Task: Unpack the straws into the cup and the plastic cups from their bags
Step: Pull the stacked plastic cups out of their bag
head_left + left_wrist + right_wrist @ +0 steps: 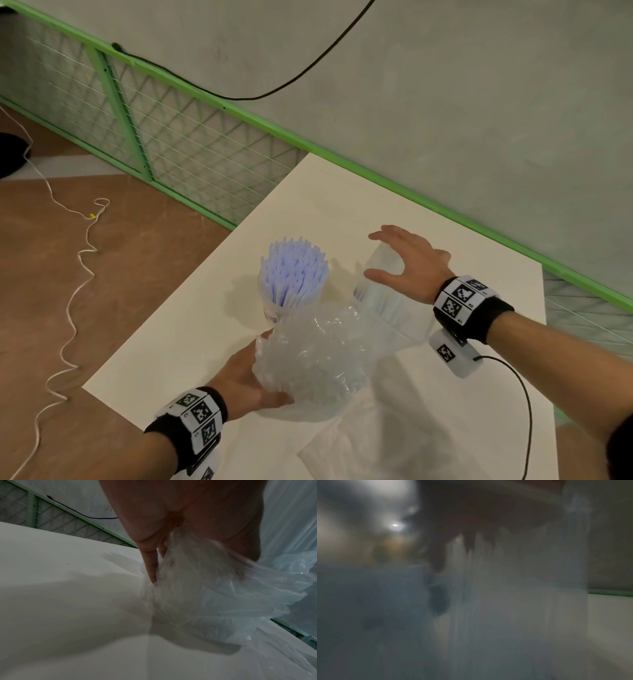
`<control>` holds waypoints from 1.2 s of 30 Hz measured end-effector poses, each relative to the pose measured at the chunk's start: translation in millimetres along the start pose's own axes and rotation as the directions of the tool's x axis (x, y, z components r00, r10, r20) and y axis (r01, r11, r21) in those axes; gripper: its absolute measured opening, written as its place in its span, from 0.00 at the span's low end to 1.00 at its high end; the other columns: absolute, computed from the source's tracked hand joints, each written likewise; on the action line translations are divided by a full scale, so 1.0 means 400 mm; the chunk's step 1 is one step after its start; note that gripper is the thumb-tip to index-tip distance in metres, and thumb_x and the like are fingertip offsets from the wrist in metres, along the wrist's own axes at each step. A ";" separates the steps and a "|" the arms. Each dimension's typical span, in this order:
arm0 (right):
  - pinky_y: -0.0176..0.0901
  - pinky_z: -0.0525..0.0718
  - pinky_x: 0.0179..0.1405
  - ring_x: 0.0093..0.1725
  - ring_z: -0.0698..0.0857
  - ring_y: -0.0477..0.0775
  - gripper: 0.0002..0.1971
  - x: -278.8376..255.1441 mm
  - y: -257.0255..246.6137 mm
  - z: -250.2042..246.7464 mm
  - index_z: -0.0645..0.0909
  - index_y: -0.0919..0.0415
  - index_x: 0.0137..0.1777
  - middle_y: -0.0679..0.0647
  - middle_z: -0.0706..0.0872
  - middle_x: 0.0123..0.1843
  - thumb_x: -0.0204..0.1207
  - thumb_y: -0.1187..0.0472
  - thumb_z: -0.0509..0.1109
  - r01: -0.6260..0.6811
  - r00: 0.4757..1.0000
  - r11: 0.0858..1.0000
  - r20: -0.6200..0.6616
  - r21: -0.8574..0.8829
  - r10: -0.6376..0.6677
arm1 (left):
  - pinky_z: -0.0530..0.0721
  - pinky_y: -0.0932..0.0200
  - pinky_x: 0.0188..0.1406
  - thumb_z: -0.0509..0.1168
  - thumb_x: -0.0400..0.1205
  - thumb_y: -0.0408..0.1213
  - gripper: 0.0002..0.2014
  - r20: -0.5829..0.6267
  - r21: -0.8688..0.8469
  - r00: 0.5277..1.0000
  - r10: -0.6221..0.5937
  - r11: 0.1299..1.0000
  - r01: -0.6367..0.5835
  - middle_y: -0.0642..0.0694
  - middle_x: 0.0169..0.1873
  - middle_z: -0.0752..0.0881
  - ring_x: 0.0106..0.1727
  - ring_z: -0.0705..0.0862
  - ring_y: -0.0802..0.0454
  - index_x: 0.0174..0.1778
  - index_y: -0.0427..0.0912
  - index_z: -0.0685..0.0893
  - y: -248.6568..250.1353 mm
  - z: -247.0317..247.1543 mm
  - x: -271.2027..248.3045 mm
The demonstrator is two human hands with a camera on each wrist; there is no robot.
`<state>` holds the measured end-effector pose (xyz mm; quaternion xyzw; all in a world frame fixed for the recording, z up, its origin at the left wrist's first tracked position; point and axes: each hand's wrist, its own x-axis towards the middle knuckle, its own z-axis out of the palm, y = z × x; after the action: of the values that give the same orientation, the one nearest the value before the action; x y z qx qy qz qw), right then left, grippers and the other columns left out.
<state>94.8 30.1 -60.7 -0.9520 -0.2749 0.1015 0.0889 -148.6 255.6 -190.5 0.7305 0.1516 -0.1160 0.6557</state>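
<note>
Straws (293, 270) upright in cup; left hand (245, 380) grip clutches crumpled bag (315, 359); right hand (407, 263) released, fingers spread.

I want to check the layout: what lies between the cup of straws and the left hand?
In the head view, the crumpled clear bag, gripped by the left hand, lies between it and the cup of straws.

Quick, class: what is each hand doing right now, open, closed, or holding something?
Left hand: grips the crumpled clear plastic bag.
Right hand: open, fingers spread over the stack of plastic cups, not gripping.
</note>
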 end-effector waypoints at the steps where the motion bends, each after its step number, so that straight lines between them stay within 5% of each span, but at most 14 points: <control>1: 0.66 0.66 0.68 0.81 0.65 0.53 0.29 0.005 0.004 0.006 0.62 0.28 0.75 0.34 0.61 0.83 0.75 0.34 0.66 0.007 0.999 1.000 -0.033 0.014 -0.006 | 0.83 0.66 0.54 0.89 0.54 0.40 0.43 0.001 0.000 1.000 -0.001 1.000 0.001 0.67 0.56 0.88 0.58 0.86 0.65 0.64 0.59 0.77 0.000 0.001 0.000; 6: 0.54 0.76 0.70 0.70 0.79 0.57 0.27 0.027 0.041 0.000 0.73 0.45 0.74 0.47 0.81 0.72 0.76 0.59 0.75 0.066 0.979 0.972 -0.203 0.225 -0.020 | 0.83 0.67 0.54 0.88 0.58 0.32 0.41 -0.009 0.012 1.000 -0.006 1.000 0.006 0.68 0.56 0.87 0.59 0.86 0.64 0.64 0.58 0.78 -0.001 0.001 -0.001; 8: 0.49 0.76 0.69 0.68 0.80 0.57 0.31 0.033 0.057 -0.016 0.72 0.48 0.76 0.49 0.81 0.72 0.75 0.64 0.77 0.061 0.987 0.966 -0.162 0.251 -0.021 | 0.83 0.69 0.52 0.87 0.58 0.31 0.40 -0.007 0.011 1.000 -0.006 1.000 0.006 0.69 0.55 0.87 0.58 0.86 0.66 0.64 0.57 0.78 0.000 0.002 -0.002; 12: 0.46 0.69 0.75 0.77 0.72 0.56 0.43 0.030 0.068 -0.025 0.59 0.47 0.83 0.50 0.71 0.80 0.72 0.46 0.78 0.027 0.993 0.996 0.111 0.082 -0.037 | 0.82 0.74 0.47 0.86 0.59 0.28 0.39 -0.002 0.004 1.000 0.001 1.000 -0.001 0.72 0.53 0.87 0.55 0.86 0.70 0.61 0.56 0.77 0.002 0.003 -0.002; 15: 0.53 0.74 0.71 0.73 0.76 0.57 0.41 0.028 0.056 -0.001 0.61 0.43 0.80 0.48 0.75 0.76 0.70 0.36 0.74 -0.042 0.999 0.999 0.027 0.025 0.042 | 0.83 0.70 0.49 0.87 0.59 0.29 0.40 0.005 -0.016 1.000 0.006 1.000 -0.006 0.66 0.55 0.88 0.57 0.87 0.64 0.63 0.53 0.78 -0.005 0.001 0.001; 20: 0.51 0.78 0.59 0.62 0.82 0.63 0.26 0.038 0.059 0.002 0.72 0.49 0.74 0.53 0.85 0.64 0.77 0.46 0.72 -0.065 0.989 0.995 -0.127 0.072 0.073 | 0.83 0.66 0.54 0.88 0.58 0.32 0.40 0.008 -0.014 1.000 0.023 1.000 -0.023 0.63 0.57 0.88 0.59 0.87 0.61 0.65 0.54 0.78 -0.007 -0.001 0.000; 25: 0.51 0.74 0.69 0.72 0.77 0.63 0.27 0.041 0.076 0.007 0.69 0.55 0.80 0.58 0.79 0.75 0.83 0.46 0.64 -0.065 0.995 0.998 -0.074 0.022 0.066 | 0.84 0.64 0.57 0.87 0.59 0.32 0.40 -0.001 -0.016 1.000 0.031 0.999 -0.031 0.64 0.57 0.88 0.58 0.87 0.62 0.64 0.55 0.78 -0.009 0.000 0.000; 28: 0.51 0.70 0.74 0.74 0.74 0.61 0.26 0.043 0.071 0.013 0.70 0.56 0.79 0.57 0.77 0.76 0.82 0.50 0.67 0.012 0.975 0.999 -0.223 0.052 0.000 | 0.83 0.63 0.58 0.88 0.58 0.36 0.41 0.001 0.001 1.000 0.029 1.000 -0.029 0.65 0.56 0.88 0.59 0.87 0.63 0.66 0.55 0.79 -0.010 -0.003 -0.001; 32: 0.48 0.76 0.58 0.54 0.82 0.60 0.14 0.052 0.060 0.005 0.83 0.57 0.64 0.56 0.85 0.55 0.79 0.57 0.72 0.084 0.947 0.995 -0.315 0.058 -0.062 | 0.83 0.64 0.60 0.88 0.58 0.36 0.42 0.004 0.000 0.999 0.034 0.999 -0.034 0.63 0.57 0.88 0.59 0.86 0.64 0.67 0.55 0.78 -0.014 -0.003 0.001; 36: 0.41 0.76 0.47 0.42 0.82 0.52 0.07 0.052 0.057 -0.023 0.87 0.59 0.53 0.53 0.88 0.48 0.78 0.58 0.74 0.072 0.943 0.993 -0.331 0.095 -0.036 | 0.82 0.62 0.61 0.88 0.57 0.40 0.43 0.016 0.004 0.999 0.042 0.999 -0.042 0.60 0.58 0.88 0.60 0.86 0.63 0.69 0.53 0.78 -0.021 -0.006 0.004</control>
<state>125.7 21.2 -60.1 -0.9416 -0.2765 -0.0465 0.1864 -150.3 258.9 -198.6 0.7341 0.1305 -0.1084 0.6575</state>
